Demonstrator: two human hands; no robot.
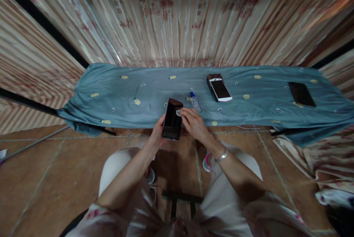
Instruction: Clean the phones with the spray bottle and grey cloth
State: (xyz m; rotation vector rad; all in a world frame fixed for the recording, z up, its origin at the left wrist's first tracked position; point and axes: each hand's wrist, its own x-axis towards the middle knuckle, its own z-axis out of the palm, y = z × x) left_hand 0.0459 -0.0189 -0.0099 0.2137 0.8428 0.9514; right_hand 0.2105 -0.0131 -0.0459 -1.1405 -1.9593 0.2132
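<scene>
My left hand [158, 132] grips a black smartphone [172, 124] by its left side and lower back, its dark glossy screen turned up. The phone is tilted over the front edge of the table. In my right hand [195, 123], a small whitish wad [178, 112], perhaps cloth or tissue, is pinched between the fingertips and touches the upper right of the screen. Just beyond the right hand, a small clear bottle with a blue cap [195, 102] lies on the blue cloth.
A blue patterned cloth [155, 82] covers the narrow table. To the right lie a white-framed phone [219, 88] on a dark item and a black phone [302, 94]. Striped curtains [179, 19] hang behind, with black poles [47, 23] at the left. Below is a tiled floor [41, 170].
</scene>
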